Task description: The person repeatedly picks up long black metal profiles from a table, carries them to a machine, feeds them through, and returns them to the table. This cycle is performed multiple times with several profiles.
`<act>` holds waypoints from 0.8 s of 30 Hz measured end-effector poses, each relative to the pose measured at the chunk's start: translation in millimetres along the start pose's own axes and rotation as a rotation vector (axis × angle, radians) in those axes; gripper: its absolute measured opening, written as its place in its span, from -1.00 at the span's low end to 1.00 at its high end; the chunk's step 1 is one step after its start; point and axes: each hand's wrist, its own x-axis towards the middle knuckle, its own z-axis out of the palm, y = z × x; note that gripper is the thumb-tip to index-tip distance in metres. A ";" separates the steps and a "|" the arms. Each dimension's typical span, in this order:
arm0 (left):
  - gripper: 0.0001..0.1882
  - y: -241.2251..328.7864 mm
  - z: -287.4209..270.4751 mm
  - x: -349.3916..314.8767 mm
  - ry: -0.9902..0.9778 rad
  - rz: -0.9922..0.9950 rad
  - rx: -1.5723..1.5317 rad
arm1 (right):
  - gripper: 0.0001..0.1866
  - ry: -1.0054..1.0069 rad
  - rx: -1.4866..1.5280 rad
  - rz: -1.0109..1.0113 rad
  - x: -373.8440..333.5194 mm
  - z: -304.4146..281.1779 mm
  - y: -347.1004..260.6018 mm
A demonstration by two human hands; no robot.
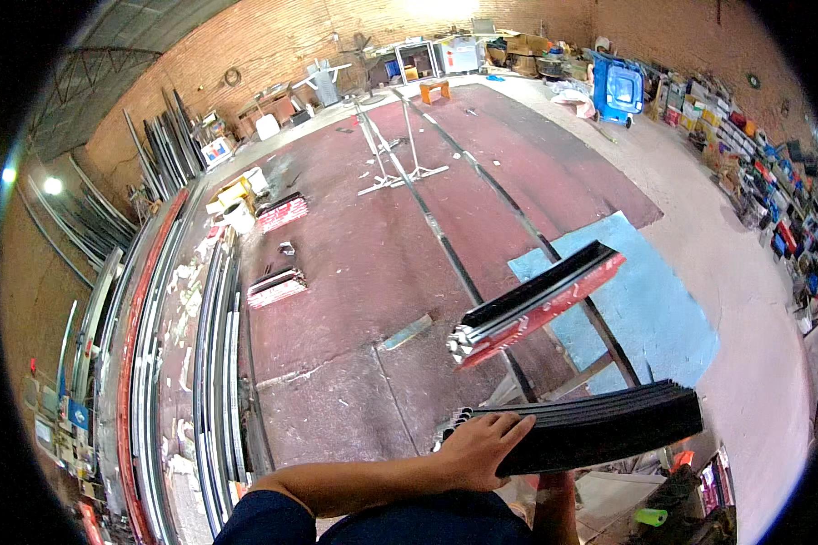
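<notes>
My left hand [482, 447] lies on top of the near end of a bundle of black metal profiles [609, 422], its fingers curled over the edge. The bundle is held level in front of me and reaches to the right. My right forearm [554, 509] rises under the bundle, and that hand is hidden beneath it. A second bundle of profiles [536, 304], black on top with red wrapping on its side, lies just beyond, slanting up to the right over a metal frame.
A blue mat [663, 309] covers the floor on the right. Long metal profiles [218, 345] are stacked along the left wall. Short red-wrapped bundles [277, 286] lie on the red floor. Metal stands [395, 163], a blue bin [620, 91] and cluttered shelves [773, 209] lie farther off.
</notes>
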 end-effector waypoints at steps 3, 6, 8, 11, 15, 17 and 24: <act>0.08 -37.7 -29.1 -60.2 0.020 0.027 0.034 | -0.35 -0.006 -0.053 0.024 -13.4 26.3 47.3; 0.03 -74.9 -66.0 -129.7 0.048 0.032 0.043 | -0.36 -0.012 -0.098 0.054 -31.7 55.7 104.6; 0.01 -103.7 -90.2 -178.2 0.063 0.027 0.022 | -0.36 -0.011 -0.136 0.074 -43.8 79.7 148.0; 0.00 -143.5 -128.0 -249.9 0.075 -0.019 -0.035 | -0.37 -0.006 -0.186 0.110 -61.0 114.3 215.8; 0.02 -195.6 -174.1 -328.5 0.114 -0.071 -0.008 | -0.38 0.011 -0.232 0.173 -77.5 160.3 303.6; 0.03 -220.6 -197.6 -355.9 0.132 -0.115 0.020 | -0.38 0.023 -0.251 0.205 -78.8 182.5 337.7; -0.01 -340.0 -253.6 -394.2 0.238 -0.332 0.015 | -0.40 0.056 -0.284 0.297 -32.3 247.1 451.7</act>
